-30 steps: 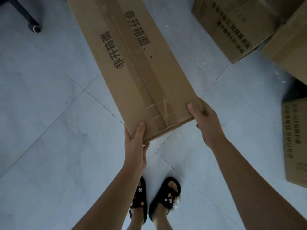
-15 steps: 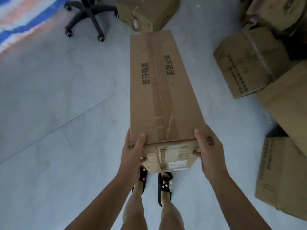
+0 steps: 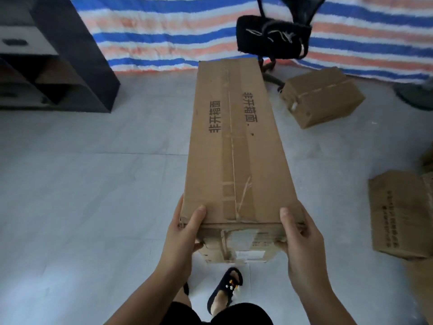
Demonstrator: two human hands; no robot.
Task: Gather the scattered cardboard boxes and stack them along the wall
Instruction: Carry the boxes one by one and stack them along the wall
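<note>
Near: left hand point(image 3: 181, 233) and right hand point(image 3: 302, 235) clamp the near end corners of the long box point(image 3: 236, 146), thumbs on top, fingers wrapped under. Box is off the floor, held roughly level, pointing away from the person. Stiff cardboard, taped seam; held from one end, so probably light, though the far end will lever down. Safer hold: further along the sides.

Beyond: two smaller boxes point(image 3: 321, 97) point(image 3: 398, 216) lie on the floor to the right.

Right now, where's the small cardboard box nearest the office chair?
In the head view the small box lies on the floor upper right, just right of the office chair base, beyond the long box held in both hands.
</note>
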